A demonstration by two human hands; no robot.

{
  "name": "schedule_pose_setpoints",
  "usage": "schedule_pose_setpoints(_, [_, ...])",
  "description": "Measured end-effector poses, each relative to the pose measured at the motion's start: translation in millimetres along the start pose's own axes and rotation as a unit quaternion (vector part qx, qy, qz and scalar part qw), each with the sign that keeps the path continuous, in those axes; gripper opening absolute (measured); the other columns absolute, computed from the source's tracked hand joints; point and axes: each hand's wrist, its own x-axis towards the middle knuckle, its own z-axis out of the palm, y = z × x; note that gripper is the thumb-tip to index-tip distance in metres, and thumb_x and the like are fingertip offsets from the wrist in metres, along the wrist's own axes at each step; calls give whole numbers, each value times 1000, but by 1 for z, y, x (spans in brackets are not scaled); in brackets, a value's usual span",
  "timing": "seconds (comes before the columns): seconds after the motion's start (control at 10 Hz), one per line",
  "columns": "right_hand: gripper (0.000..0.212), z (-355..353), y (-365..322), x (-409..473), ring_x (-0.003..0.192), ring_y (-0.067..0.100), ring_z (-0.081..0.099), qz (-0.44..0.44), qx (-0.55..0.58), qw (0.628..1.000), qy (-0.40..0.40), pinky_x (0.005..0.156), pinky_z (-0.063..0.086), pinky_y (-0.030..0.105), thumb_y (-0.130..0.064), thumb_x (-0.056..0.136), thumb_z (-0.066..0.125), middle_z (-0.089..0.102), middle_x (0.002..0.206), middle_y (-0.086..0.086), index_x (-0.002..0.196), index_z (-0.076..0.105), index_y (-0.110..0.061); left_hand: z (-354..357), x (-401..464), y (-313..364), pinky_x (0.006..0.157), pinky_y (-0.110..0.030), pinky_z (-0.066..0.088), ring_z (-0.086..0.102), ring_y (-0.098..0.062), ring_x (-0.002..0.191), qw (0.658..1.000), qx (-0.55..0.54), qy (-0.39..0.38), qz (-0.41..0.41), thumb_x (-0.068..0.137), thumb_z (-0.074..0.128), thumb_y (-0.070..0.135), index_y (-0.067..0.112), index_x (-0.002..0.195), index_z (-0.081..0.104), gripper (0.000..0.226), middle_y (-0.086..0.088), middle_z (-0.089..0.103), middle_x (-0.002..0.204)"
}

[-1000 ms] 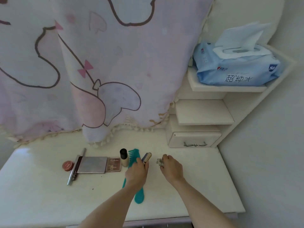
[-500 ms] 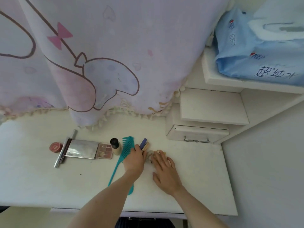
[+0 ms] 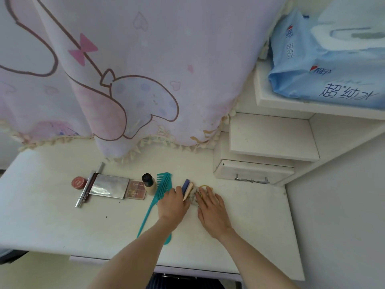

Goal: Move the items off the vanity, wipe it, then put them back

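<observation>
Hands (image 3: 192, 205) flank upright sticks (image 3: 187, 188); teal comb (image 3: 157, 199) lies diagonal, teeth away.

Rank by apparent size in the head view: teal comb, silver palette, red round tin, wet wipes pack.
1. wet wipes pack, though it sits nearer the camera and is cut off by the frame
2. teal comb, longest on the vanity, partly under the left arm
3. silver palette
4. red round tin
</observation>
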Motion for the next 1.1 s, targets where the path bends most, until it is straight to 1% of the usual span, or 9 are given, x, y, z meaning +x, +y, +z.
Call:
schedule_pose_setpoints(0.1, [50,-1,-1,1,124,26,49,-4,5,1000,-1,94,45,41,-31,85,34,56,133,4,124,60,-14,-4,-1,-3,69,-27,43,53,-18,95,1000,17,3,-13,92,43,46,18,111,44,34,-1,54,106])
schedule_pose_setpoints(0.3, [51,-5,-7,0,119,22,55,-26,18,999,-16,90,48,36,-33,83,34,58,130,2,121,63,-15,-3,2,-5,60,-27,40,59,-21,90,998,-19,-17,-51,95,37,47,14,107,43,35,-3,57,104])
schedule_pose_setpoints(0.5, [52,-11,-14,6,116,20,58,-43,3,999,-27,85,50,39,-37,79,33,61,126,-1,115,67,-20,-2,3,-7,64,-30,45,61,-23,89,997,-46,-16,-66,99,33,35,13,107,40,24,-5,60,104])
schedule_pose_setpoints(0.6, [52,-14,-13,8,117,23,56,-44,-2,999,-28,84,51,40,-39,78,34,61,126,-3,115,67,-22,2,2,-13,69,-31,48,57,-23,96,998,-32,33,-35,98,38,28,13,118,40,25,-5,56,111])
schedule_pose_setpoints(0.7, [54,-16,-11,4,125,25,49,-56,-4,998,-24,91,47,39,-39,79,35,54,135,-1,122,61,-21,11,-4,-24,66,-31,50,58,-23,92,987,-13,107,121,78,63,19,12,118,56,41,-5,60,107])
schedule_pose_setpoints(0.8, [56,-15,-11,-2,128,23,46,-78,-2,997,-14,97,44,38,-37,78,38,49,139,1,127,57,-18,17,-8,-32,67,-31,54,63,-22,88,979,-5,113,172,63,69,16,14,105,65,42,-3,65,104])
schedule_pose_setpoints(0.9, [56,-13,-10,-4,123,20,51,-70,-10,997,-26,94,46,38,-40,76,38,56,133,1,123,61,-19,16,-9,-34,85,-37,50,59,-27,106,985,-45,70,148,72,68,14,11,118,60,47,-7,59,122])
schedule_pose_setpoints(1.0, [56,-12,-11,-4,120,20,53,-82,-26,996,-2,93,47,36,-40,75,38,58,130,1,121,63,-19,13,-6,-36,101,-37,37,45,-26,122,985,-44,62,158,88,48,16,11,132,47,44,-6,46,137])
schedule_pose_setpoints(1.1, [54,-12,-12,-2,122,23,53,-61,-20,997,48,94,49,36,-36,76,38,58,129,5,120,63,-15,8,-8,-32,97,-36,41,50,-28,117,977,-68,87,185,87,38,20,8,130,49,46,-9,51,131])
